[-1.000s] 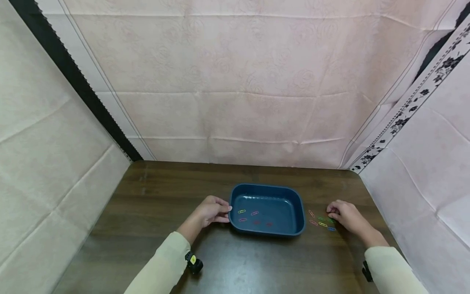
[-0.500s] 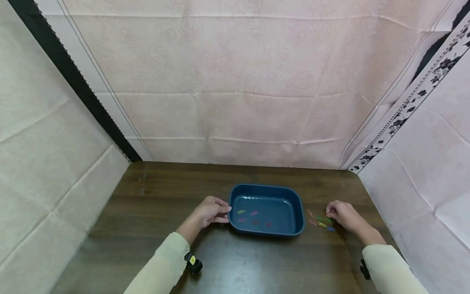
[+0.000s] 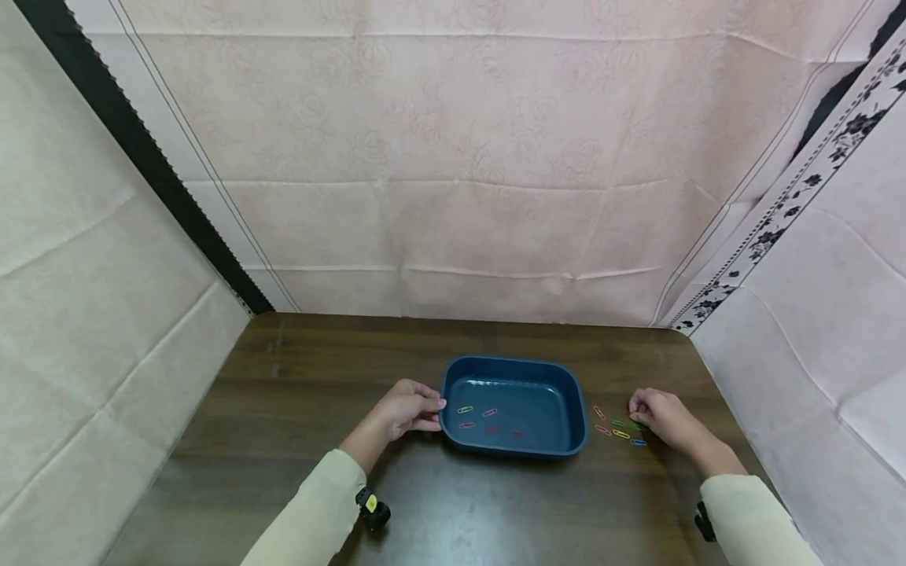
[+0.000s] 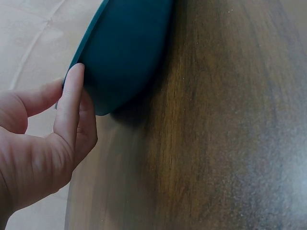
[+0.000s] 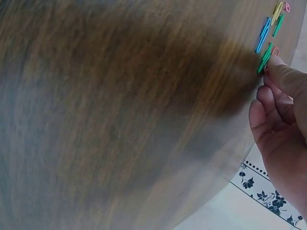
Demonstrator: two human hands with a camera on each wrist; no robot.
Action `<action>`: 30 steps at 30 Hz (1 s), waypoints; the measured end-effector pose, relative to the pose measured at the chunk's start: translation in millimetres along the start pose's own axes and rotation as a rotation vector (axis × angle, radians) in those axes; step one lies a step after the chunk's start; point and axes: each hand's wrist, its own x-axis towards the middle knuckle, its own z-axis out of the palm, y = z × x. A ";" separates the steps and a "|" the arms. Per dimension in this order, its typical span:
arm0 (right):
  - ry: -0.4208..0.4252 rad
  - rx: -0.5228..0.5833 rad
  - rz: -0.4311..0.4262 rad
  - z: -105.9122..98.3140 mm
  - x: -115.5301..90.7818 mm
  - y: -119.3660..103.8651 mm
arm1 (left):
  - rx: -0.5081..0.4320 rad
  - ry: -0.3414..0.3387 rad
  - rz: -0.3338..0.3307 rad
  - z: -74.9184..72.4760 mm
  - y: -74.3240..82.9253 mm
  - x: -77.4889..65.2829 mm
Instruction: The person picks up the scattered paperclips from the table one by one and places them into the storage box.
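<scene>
A dark blue rectangular tray stands on the table with several yellow, pink and red paper clips inside. At its left end my left hand pinches the rim between thumb and fingers; the left wrist view shows this hand on the tray's edge. Right of the tray, my right hand is low over a loose group of paper clips. Its thumb and forefinger pinch a red paper clip, partly hidden by the fingertips. Close by lie a green paper clip, a blue paper clip and a yellow paper clip.
The brown wooden table carries the tray and clips. Pale cloth hangs as a back wall and along both sides. A floral-trimmed cloth borders the right edge. Two pink clips lie between tray and right hand.
Both hands and the tray stay almost in place. A bit of red clip now shows at the right fingertips in the head view. The view itself shifts very slightly.
</scene>
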 end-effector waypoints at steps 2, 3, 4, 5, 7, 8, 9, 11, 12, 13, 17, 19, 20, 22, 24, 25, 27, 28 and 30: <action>-0.007 0.003 0.000 -0.6 0.1 1.1 | 0.002 -0.002 -0.004 -0.1 0.0 -0.2; -0.009 0.004 0.001 -0.6 0.0 1.6 | 0.000 -0.004 -0.007 -0.2 -0.2 0.0; -0.011 0.004 0.001 -1.0 0.0 2.0 | -0.001 -0.004 -0.010 -0.2 -0.4 0.3; -0.009 0.005 0.001 -1.0 0.1 2.4 | -0.001 -0.005 -0.010 -0.2 -0.5 0.4; -0.004 0.005 0.001 -0.3 -0.4 3.2 | -0.003 -0.005 -0.010 0.0 -1.1 0.7; -0.001 0.005 -0.001 0.0 -0.5 3.5 | -0.004 -0.005 -0.012 0.1 -1.2 0.5; 0.003 0.006 -0.001 0.6 -0.6 3.8 | -0.002 -0.004 -0.012 0.1 -1.5 0.4; 0.011 0.010 -0.001 1.5 -0.4 4.0 | 0.002 0.001 -0.011 -0.2 -1.9 -0.4; 0.014 0.015 -0.005 1.7 -0.3 3.7 | 0.004 0.005 -0.013 -0.4 -2.0 -0.9; 0.016 0.018 -0.007 1.6 0.0 3.3 | 0.008 0.008 -0.012 -0.6 -2.0 -1.5; 0.022 0.034 -0.005 -0.1 0.8 0.1 | 0.011 0.011 -0.014 -1.7 -1.6 -3.0; 0.021 0.046 0.009 -2.3 1.0 -2.1 | 0.012 0.008 -0.013 -1.7 -1.1 -3.1; 0.024 0.054 0.013 -3.6 1.0 -3.6 | 0.011 0.007 -0.014 -1.6 -0.8 -3.1; 0.032 0.066 0.011 -6.3 1.2 -6.4 | 0.013 0.004 -0.011 -1.2 -0.2 -2.9; 0.046 0.071 0.007 -8.5 1.6 -9.0 | 0.012 0.000 -0.008 -0.9 -0.1 -2.4; 0.054 0.071 -0.002 -9.7 1.8 -10.5 | 0.011 -0.002 -0.007 -0.8 0.0 -2.3; 0.066 0.072 -0.019 -11.5 2.6 -13.2 | 0.006 -0.006 -0.008 -0.8 -0.1 -1.5; 0.069 0.075 -0.026 -12.6 3.0 -14.7 | 0.004 -0.007 -0.010 -0.8 -0.1 -1.4; 0.073 0.081 -0.036 -14.5 4.1 -17.7 | 0.002 -0.007 -0.011 -0.9 0.0 -0.9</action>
